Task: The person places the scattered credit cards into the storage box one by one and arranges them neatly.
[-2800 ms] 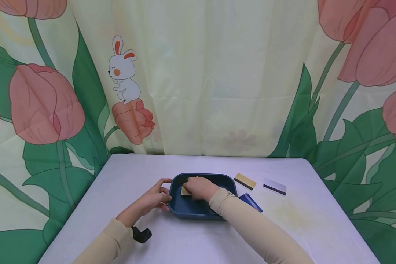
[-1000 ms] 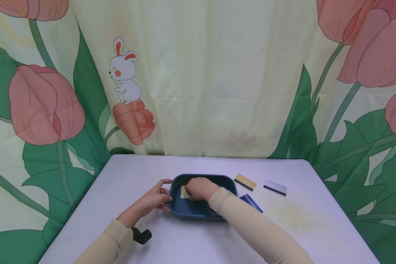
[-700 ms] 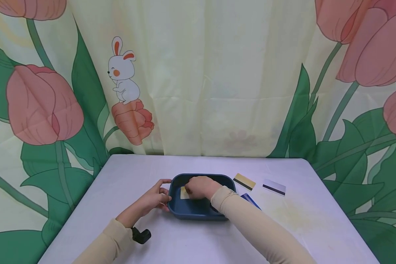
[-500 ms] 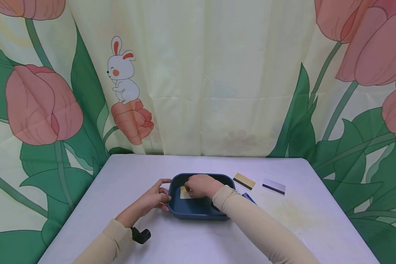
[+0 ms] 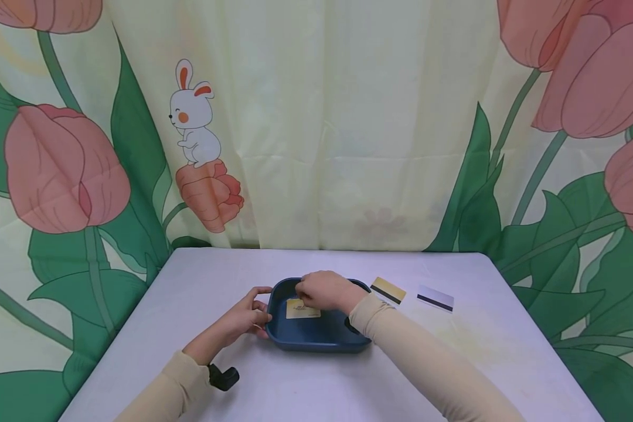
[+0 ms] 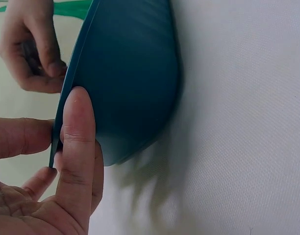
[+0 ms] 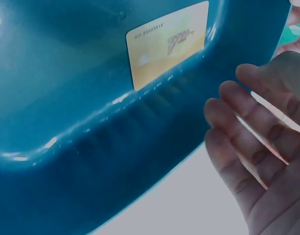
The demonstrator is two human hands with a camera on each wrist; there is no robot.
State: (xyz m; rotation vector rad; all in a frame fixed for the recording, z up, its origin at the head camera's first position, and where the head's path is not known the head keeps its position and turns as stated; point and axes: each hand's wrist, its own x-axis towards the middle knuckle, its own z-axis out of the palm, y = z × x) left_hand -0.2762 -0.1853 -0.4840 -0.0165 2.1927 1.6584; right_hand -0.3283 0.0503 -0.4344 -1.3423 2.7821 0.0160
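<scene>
A dark blue plastic tray (image 5: pixel 322 346) sits mid-table. My left hand (image 5: pixel 247 316) grips its left rim; in the left wrist view, fingers (image 6: pixel 77 132) lie against the tray's outer wall and the thumb is across the rim. A gold card (image 5: pixel 303 309) lies on the tray floor, toward the left; the right wrist view shows a number and letters printed on the card (image 7: pixel 167 46). Above the tray's back part hovers my right hand (image 5: pixel 324 291), holding nothing. In the right wrist view its fingers (image 7: pixel 238 132) are slightly bent, apart from the card.
To the right of the tray, a gold card (image 5: pixel 388 291) and a silver card (image 5: pixel 435 298), both with black stripes, lie on the white table (image 5: pixel 232 266). The right sleeve (image 5: pixel 427 363) crosses the tray's right corner. A patterned curtain (image 5: pixel 322 146) hangs behind the table.
My right hand has let go of the gold card in the tray and lifted up and back, so more of that card shows. The blue card has become hidden behind the right sleeve.
</scene>
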